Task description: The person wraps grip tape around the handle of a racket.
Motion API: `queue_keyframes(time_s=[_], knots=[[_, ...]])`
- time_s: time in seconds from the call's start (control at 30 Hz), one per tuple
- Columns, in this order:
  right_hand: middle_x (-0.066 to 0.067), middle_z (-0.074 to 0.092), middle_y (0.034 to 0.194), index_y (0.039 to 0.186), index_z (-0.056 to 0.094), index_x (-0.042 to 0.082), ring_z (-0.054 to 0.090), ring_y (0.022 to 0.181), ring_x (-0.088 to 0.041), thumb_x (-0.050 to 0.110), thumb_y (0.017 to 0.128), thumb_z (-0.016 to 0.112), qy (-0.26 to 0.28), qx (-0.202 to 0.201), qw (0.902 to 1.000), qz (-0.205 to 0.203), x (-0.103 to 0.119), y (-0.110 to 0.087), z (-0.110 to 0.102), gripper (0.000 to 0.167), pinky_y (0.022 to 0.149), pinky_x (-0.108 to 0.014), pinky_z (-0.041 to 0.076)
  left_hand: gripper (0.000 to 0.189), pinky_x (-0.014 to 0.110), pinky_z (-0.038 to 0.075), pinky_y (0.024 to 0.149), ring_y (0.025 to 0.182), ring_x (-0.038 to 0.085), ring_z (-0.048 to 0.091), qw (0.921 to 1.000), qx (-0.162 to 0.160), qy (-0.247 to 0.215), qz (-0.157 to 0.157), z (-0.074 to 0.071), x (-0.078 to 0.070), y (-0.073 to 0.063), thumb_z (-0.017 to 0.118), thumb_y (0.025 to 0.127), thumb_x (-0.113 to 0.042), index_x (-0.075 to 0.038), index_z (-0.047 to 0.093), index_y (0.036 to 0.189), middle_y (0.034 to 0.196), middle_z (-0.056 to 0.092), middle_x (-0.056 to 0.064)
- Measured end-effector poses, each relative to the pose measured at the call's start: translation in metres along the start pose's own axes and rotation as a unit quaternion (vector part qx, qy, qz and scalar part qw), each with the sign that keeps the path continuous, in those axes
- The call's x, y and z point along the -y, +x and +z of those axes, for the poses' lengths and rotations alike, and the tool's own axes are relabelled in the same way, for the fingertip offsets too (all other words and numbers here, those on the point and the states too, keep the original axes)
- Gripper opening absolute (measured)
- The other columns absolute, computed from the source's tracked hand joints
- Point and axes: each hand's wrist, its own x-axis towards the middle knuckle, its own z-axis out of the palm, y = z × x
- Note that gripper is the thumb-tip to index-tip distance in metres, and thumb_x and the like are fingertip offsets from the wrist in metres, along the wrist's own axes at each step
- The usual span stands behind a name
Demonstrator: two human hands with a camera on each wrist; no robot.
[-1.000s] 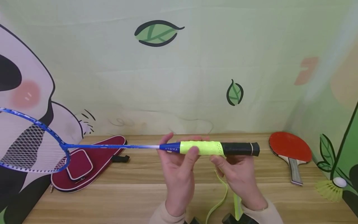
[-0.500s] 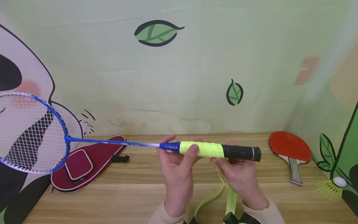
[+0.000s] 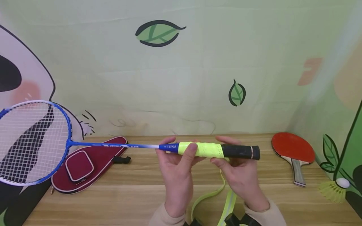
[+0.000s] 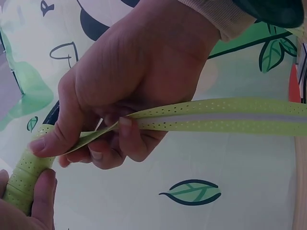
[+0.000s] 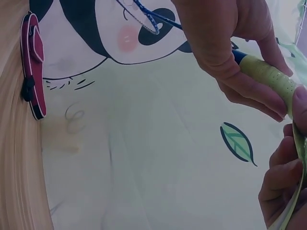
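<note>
A blue badminton racket (image 3: 169, 147) lies level across the head view, its strung head at the left. Perforated neon-yellow grip tape (image 3: 207, 150) is wrapped round the front half of its handle. Black handle (image 3: 240, 152) shows behind the wrap. My left hand (image 3: 178, 179) holds the wrapped part, thumb on the near side. At the wrap's rear edge, my right hand (image 3: 242, 180) pinches the tape, thumb below the handle. In the left wrist view, the loose tape (image 4: 230, 103) runs from that hand's fingers off to the right, a pale strip along its middle.
A maroon racket case (image 3: 97, 163) lies on the wooden table (image 3: 135, 201) at left, behind the racket. On the right are a red table tennis bat (image 3: 294, 149) and a yellow shuttlecock (image 3: 336, 191). A printed backdrop (image 3: 181, 81) rises behind the table.
The racket has rolled about its shaft, so more of its string face shows. Both hands and the handle have shifted slightly left. The hanging tape has swung left.
</note>
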Motion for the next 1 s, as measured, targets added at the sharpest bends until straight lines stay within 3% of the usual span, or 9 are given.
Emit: queue_keyframes(time_s=[0.1,0.4,0.47,0.57,0.63,0.7,0.83,0.93,1.0], knots=[[-0.015,0.068,0.114,0.119,0.057,-0.016,0.069,0.094,-0.018,-0.010,0.075,0.078,0.021,0.002,0.9998,-0.001,0.0004,0.0007,-0.0009,0.049,0.079,-0.025,0.057,0.043,0.042,0.061,0.069,0.080,0.022,0.068,1.0000,-0.003,0.002,-0.007,0.0002,-0.0003,0.0002,0.062,0.090,0.008,-0.006,0.035,0.120,0.093,0.064,0.013],[-0.014,0.070,0.107,0.109,0.060,-0.016,0.069,0.089,-0.016,-0.010,0.074,0.078,0.033,0.001,0.9995,-0.002,0.0013,-0.0014,-0.0035,0.039,0.076,-0.023,0.058,0.045,0.037,0.061,0.069,0.083,0.022,0.067,0.9995,-0.018,0.009,-0.023,0.0030,0.0019,-0.0014,0.068,0.088,0.003,-0.008,0.037,0.118,0.091,0.062,0.010],[-0.014,0.070,0.106,0.108,0.059,-0.017,0.069,0.090,-0.017,-0.011,0.075,0.078,0.035,-0.002,0.9994,-0.001,0.0020,-0.0011,-0.0044,0.039,0.076,-0.024,0.058,0.048,0.040,0.059,0.082,0.093,0.027,0.067,0.9999,0.004,-0.010,-0.011,0.0044,0.0028,-0.0025,0.067,0.087,0.005,-0.011,0.036,0.120,0.098,0.064,0.013],[-0.014,0.071,0.105,0.108,0.058,-0.018,0.069,0.093,-0.019,-0.010,0.076,0.077,0.031,-0.008,0.9995,0.005,0.0030,-0.0001,-0.0057,0.038,0.080,-0.025,0.057,0.055,0.046,0.050,0.098,0.109,0.036,0.062,0.9958,0.069,-0.060,0.011,0.0056,0.0049,-0.0041,0.059,0.089,0.011,-0.016,0.030,0.127,0.113,0.063,0.017],[-0.016,0.071,0.106,0.109,0.058,-0.018,0.069,0.097,-0.022,-0.009,0.077,0.076,0.030,-0.009,0.9995,0.008,0.0033,0.0010,-0.0063,0.038,0.084,-0.027,0.056,0.060,0.050,0.047,0.101,0.113,0.040,0.060,0.9901,0.108,-0.087,0.022,0.0061,0.0060,-0.0042,0.054,0.090,0.015,-0.017,0.024,0.131,0.119,0.061,0.019],[-0.016,0.070,0.107,0.111,0.060,-0.016,0.069,0.095,-0.020,-0.007,0.079,0.076,0.027,-0.006,0.9995,0.013,0.0037,0.0018,-0.0063,0.037,0.082,-0.026,0.056,0.061,0.045,0.050,0.098,0.111,0.040,0.061,0.9880,0.122,-0.091,0.027,0.0061,0.0060,-0.0043,0.051,0.091,0.015,-0.017,0.020,0.133,0.119,0.061,0.018],[-0.016,0.070,0.109,0.115,0.061,-0.012,0.064,0.079,-0.011,-0.007,0.081,0.074,0.030,0.003,0.9990,0.033,0.0048,0.0018,-0.0048,0.037,0.063,-0.018,0.052,0.059,0.037,0.055,0.090,0.106,0.039,0.064,0.9909,0.107,-0.076,0.033,0.0054,0.0050,-0.0042,0.052,0.092,0.015,-0.013,0.018,0.131,0.115,0.062,0.017],[-0.010,0.072,0.099,0.117,0.059,-0.012,0.054,0.061,-0.006,-0.008,0.082,0.072,0.024,0.006,0.9981,0.057,0.0061,0.0007,-0.0039,0.037,0.046,-0.018,0.043,0.058,0.038,0.056,0.089,0.105,0.039,0.064,0.9927,0.095,-0.068,0.031,0.0049,0.0047,-0.0043,0.053,0.092,0.015,-0.013,0.018,0.130,0.114,0.062,0.019],[-0.009,0.072,0.100,0.117,0.058,-0.014,0.050,0.057,-0.006,-0.009,0.082,0.072,0.013,0.009,0.9973,0.072,0.0070,0.0005,-0.0038,0.038,0.044,-0.020,0.041,0.057,0.038,0.056,0.089,0.105,0.038,0.064,0.9939,0.089,-0.060,0.028,0.0053,0.0041,-0.0044,0.053,0.092,0.014,-0.013,0.019,0.130,0.113,0.062,0.019]])
